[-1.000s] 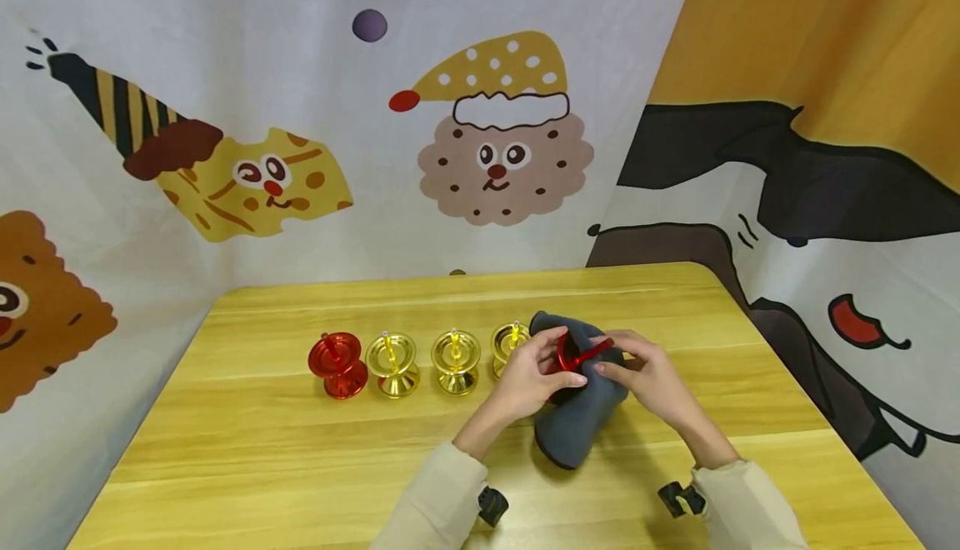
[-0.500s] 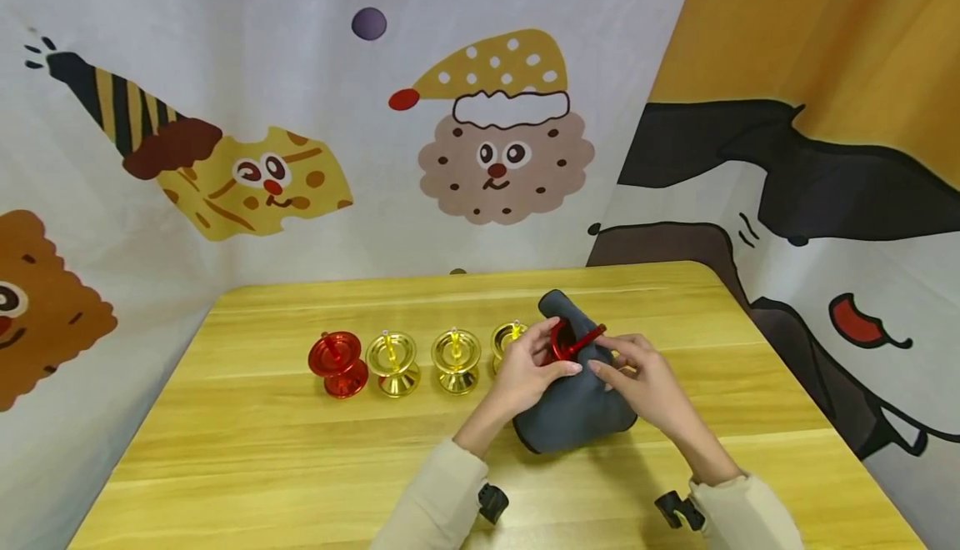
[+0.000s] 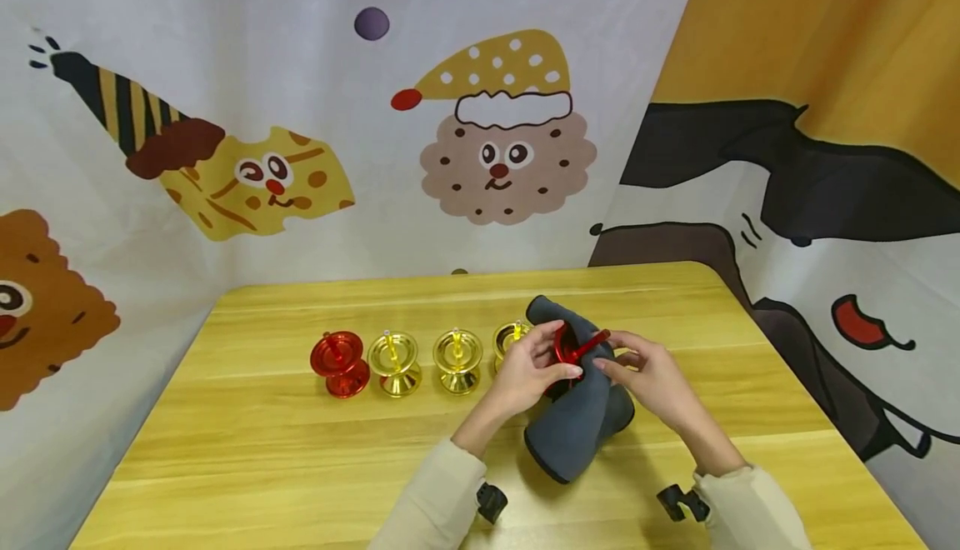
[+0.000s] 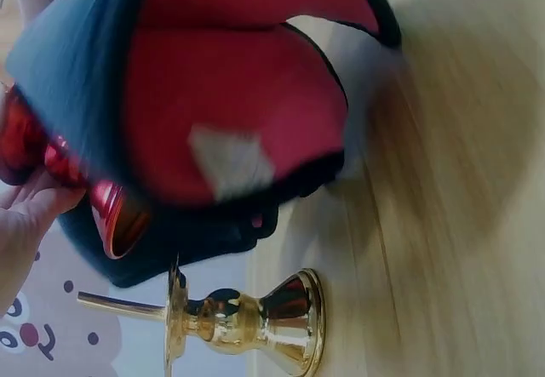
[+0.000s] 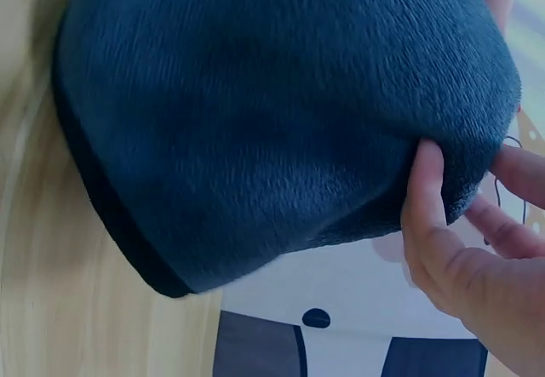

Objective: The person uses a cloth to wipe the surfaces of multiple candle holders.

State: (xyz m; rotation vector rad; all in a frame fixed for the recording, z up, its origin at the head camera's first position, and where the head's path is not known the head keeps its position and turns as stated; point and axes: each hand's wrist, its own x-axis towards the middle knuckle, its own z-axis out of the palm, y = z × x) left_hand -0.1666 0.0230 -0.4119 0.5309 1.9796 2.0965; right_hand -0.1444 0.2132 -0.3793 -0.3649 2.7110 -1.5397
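In the head view my left hand (image 3: 525,371) holds a red metal candle holder (image 3: 592,344), tilted, with its thin stem pointing up and right. Wrapped about the holder is a grey-blue cloth (image 3: 566,442) with dark edging, its lower part hanging down. My right hand (image 3: 651,377) pinches the cloth just right of the stem. The left wrist view shows the cloth's pinkish-red underside (image 4: 230,96) and the holder's flared rim (image 4: 108,215). In the right wrist view, thumb and fingers press into the cloth (image 5: 281,113). The cloth hides most of the holder's body.
Left of my hands, a row stands on the wooden table (image 3: 262,458): another red candle holder (image 3: 337,357) at the far left, then gold ones (image 3: 393,358), (image 3: 457,356). A third gold holder (image 4: 281,317) is partly behind my left hand. A printed curtain (image 3: 300,58) hangs behind.
The cloth's hanging part first spread wide, then twisted into a narrower fold. The red candle holder has tipped slightly back and forth. Both hands stay in nearly the same place.
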